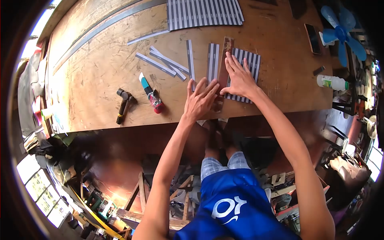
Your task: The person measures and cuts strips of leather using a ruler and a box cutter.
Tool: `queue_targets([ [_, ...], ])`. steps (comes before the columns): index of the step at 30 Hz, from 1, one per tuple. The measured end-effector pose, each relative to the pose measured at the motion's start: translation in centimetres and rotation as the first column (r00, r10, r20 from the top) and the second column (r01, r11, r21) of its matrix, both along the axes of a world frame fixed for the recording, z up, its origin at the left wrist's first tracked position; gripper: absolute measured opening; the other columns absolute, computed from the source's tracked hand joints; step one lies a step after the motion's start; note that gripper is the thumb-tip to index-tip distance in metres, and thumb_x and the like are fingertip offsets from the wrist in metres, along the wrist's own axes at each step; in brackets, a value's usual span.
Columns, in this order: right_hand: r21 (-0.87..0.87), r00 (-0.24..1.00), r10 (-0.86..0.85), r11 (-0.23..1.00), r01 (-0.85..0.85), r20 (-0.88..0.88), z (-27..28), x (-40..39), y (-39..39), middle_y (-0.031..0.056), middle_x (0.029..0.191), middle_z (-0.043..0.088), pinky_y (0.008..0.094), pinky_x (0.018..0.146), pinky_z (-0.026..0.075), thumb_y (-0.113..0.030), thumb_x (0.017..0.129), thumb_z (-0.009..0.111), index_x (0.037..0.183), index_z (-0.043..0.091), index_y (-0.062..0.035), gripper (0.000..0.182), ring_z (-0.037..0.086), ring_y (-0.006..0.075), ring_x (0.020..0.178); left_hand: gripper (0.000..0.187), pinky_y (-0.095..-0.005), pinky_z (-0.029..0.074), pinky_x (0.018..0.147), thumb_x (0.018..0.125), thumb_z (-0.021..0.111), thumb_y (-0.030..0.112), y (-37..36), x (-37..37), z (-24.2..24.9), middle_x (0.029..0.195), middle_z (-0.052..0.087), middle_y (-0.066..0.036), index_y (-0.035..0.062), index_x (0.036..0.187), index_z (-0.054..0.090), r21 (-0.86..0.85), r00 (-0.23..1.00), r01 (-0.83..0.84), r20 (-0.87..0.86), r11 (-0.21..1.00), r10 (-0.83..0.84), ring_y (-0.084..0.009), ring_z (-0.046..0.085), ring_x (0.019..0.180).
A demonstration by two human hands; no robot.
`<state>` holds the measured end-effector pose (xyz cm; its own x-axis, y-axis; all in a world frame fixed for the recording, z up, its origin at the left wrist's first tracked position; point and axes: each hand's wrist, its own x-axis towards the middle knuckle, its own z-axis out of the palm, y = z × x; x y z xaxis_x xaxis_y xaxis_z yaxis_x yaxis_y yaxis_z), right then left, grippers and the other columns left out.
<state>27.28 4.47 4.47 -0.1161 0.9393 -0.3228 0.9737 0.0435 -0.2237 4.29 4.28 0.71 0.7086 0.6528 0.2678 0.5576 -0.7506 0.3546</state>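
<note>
My left hand (200,99) lies with its fingers stretched out over the lower ends of the cut strips, fingertips by a rusty flat metal bar (227,43). My right hand (241,79) is spread on the bar and on a black-and-white striped sheet (253,66) to its right. Left of the bar is a narrower striped piece (213,58). A single strip (190,56) runs down to my left fingers. Several loose strips (160,65) lie farther left, some crossing. Neither hand grips anything visible.
A cutter knife (150,93) with red and teal parts and a hammer (123,106) lie left on the wooden table (100,80). A larger striped stack (204,14) and long metal strip (116,20) lie behind. Right are a phone (312,39), blue fan (341,33) and bottle (333,83).
</note>
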Motion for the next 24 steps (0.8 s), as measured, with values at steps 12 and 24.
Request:
queue_targets([
  [12, 0.435, 0.983, 0.064, 0.9, 0.018, -0.172, -3.8, 3.2, -1.8, 0.0042, 0.171, 0.013, 0.0606, 0.125, 0.01, -0.064, 0.089, 0.062, 0.163, 0.021, -0.0244, 0.094, 0.018, 0.0376, 0.155, 0.044, -0.0562, 0.02, 0.12, 0.091, 0.07, 0.024, -3.4, 0.9, 0.4, 0.146, 0.059, 0.003, 0.0165, 0.134, 0.066, 0.016, 0.999, -0.036, 0.017, 0.999, 0.036, -0.0238, 0.046, 0.139],
  [24, 0.529, 0.963, 0.076, 0.845, 0.076, -0.26, -5.0, 3.3, -2.1, 0.0007, 0.154, 0.05, 0.0604, 0.122, 0.022, -0.04, 0.093, 0.068, 0.139, 0.063, -0.0247, 0.049, 0.04, 0.0329, 0.145, 0.045, -0.0554, 0.02, 0.121, 0.09, 0.072, 0.032, -4.3, 0.1, 0.2, 0.147, 0.057, 0.009, 0.0242, 0.134, 0.066, -0.029, 0.994, 0.089, -0.062, 0.996, -0.091, -0.0188, 0.047, 0.138],
])
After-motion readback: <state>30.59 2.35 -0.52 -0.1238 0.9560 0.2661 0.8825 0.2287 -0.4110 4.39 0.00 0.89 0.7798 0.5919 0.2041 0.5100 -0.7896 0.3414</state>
